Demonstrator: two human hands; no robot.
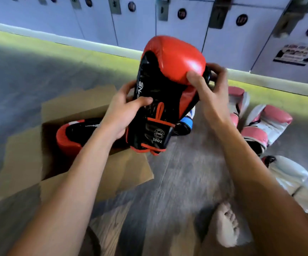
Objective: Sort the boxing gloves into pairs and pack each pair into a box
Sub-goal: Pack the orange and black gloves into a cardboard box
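Clamping the red-and-black glove point(168, 80) from both sides, the left hand point(123, 117) curls its fingers point(142, 101) round the black palm side near the cuff. The right hand point(212, 97) pinches the red padded top, thumb in front and the other fingers behind. The glove stands upright in the air between them, its cuff hanging just below the left fingers, over the near edge of the open cardboard box point(131, 172). Down and to the left of those fingers the matching glove point(70, 135) lies in the box and fills much of its bottom, so the held glove, lowered cuff-first, may jam on it or catch a flap and tip out. The smooth padding under the right thumb looks slippery — a loosened pinch could let the glove swing. Beyond the right hand, pink-and-white gloves point(267, 124) lie on the floor point(186, 172), well apart, so a mix-up seems unlikely.
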